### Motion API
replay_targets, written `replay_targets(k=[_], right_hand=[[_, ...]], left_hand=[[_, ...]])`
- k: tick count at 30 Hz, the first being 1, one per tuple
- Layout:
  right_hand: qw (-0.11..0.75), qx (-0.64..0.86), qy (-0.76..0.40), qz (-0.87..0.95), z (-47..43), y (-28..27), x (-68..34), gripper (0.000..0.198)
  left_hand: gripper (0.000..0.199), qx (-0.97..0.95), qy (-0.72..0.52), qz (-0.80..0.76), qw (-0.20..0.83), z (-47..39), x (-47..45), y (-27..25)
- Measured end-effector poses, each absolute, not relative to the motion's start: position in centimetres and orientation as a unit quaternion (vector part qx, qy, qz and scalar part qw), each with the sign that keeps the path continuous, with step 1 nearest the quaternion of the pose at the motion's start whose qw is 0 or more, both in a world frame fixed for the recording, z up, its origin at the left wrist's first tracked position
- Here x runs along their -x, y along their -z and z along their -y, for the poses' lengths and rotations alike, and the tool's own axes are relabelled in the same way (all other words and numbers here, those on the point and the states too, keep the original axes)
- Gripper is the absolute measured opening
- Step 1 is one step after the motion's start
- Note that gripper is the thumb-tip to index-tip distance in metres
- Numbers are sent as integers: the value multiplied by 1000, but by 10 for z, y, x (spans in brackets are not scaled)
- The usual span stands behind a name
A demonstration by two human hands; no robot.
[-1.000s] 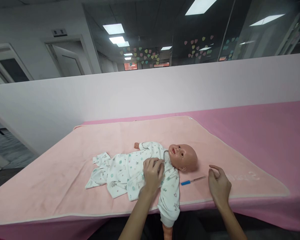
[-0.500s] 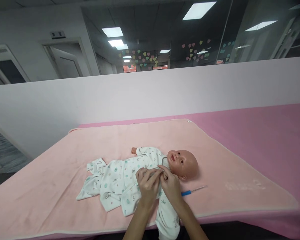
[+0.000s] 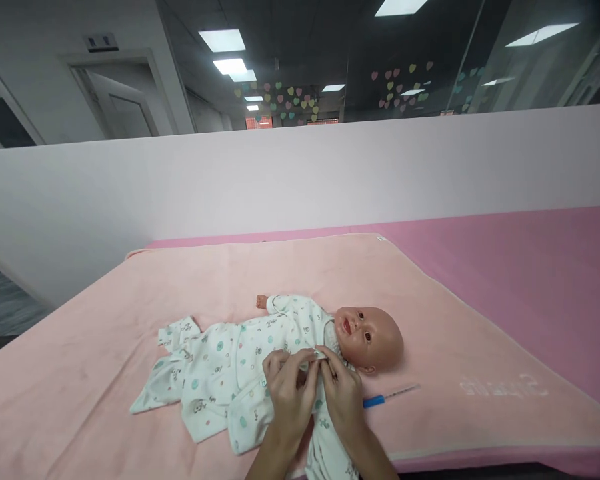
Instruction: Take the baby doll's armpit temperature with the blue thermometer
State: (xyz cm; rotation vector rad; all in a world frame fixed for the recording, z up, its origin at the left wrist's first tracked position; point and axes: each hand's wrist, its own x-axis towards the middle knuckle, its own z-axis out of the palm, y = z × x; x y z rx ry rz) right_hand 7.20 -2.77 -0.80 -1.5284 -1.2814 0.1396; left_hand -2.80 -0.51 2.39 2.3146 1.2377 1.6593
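Observation:
A baby doll lies on its back with its head to the right, dressed in a white printed baby outfit. My left hand and my right hand meet over the doll's chest, just below its neck. Both pinch the edge of the outfit's top between thumb and fingers, fingertips almost touching. What exactly sits between the fingertips is partly hidden. One sleeve hangs toward me between my forearms. The doll's far hand sticks out of the other sleeve.
A thermometer-like stick with a blue end lies beside the doll's head, right of my right hand. Under everything spreads a peach blanket on a pink surface. A low white wall stands behind, with glass above it.
The view has tilted down and closer. My hands stay at the doll's chest, and the fingertips have shifted slightly while still pinching the cloth.

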Motion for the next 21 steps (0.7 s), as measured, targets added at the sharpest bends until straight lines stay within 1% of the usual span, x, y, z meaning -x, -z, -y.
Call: replay_targets(k=[7,13,21], right_hand=[[535,648,-45,540,28,10,-72,40],[525,658,-44,538,29,11,-71,42],[505,684,-33,526,27,12,-71,51]], left_hand=[[6,-749,-524,-401,48,9,28,-30],[7,-755,-515,-404,49,11,29,-31],[10,-760,-509,-402,47,12,31,-27]])
